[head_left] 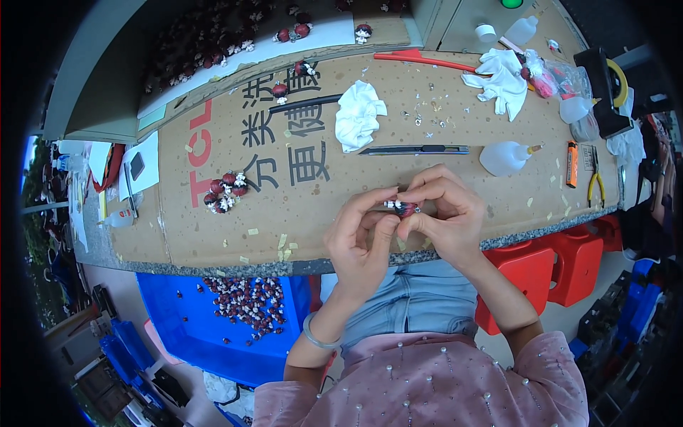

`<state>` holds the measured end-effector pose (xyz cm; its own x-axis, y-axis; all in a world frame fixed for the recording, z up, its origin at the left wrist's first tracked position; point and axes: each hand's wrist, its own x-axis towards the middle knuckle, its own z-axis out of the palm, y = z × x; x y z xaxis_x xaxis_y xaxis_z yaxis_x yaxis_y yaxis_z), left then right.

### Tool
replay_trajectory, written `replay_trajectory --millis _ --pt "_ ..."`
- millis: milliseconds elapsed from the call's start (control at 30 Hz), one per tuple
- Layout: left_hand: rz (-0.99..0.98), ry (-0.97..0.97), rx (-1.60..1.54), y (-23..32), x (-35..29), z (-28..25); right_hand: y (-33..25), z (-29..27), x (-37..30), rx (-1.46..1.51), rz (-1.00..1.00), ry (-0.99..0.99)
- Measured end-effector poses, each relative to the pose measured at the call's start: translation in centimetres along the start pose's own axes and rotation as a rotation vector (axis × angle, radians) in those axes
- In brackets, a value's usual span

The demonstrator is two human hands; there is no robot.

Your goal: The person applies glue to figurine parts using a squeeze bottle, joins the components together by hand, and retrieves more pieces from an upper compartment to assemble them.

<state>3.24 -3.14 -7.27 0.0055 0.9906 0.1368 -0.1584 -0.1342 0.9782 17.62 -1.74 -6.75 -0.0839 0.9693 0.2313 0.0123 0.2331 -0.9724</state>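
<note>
Near the table's front edge, a small figurine (405,209) with dark red hair and a white body is pinched between my two hands, lying sideways. Thumb and fingertips of my left hand (357,235) close on its white end. On the red-haired end, my right hand (449,215) grips with thumb and fingers. A tiny metallic bit shows beside the right fingertips, too small to name. Beyond my hands lies a long slim cutter knife (414,150). A small cluster of similar figurines (226,191) rests on the cardboard to the left.
White cloths (358,117) and a translucent squeeze bottle (504,158) lie beyond my hands. Yellow-handled pliers (596,186) and an orange tube (572,165) are at right. Tiny metal parts (430,114) are scattered behind. A blue bin (171,320) of figurines stands below left, red stools (523,274) below right.
</note>
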Motion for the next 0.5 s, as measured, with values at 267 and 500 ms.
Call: replay_trajectory --millis 267,500 --pt "0.027 0.045 -0.019 -0.18 0.03 0.34 0.08 0.70 0.13 0.089 0.013 0.090" --pt "0.129 0.120 0.133 -0.53 -0.13 0.50 0.21 0.55 -0.07 0.189 0.055 0.096"
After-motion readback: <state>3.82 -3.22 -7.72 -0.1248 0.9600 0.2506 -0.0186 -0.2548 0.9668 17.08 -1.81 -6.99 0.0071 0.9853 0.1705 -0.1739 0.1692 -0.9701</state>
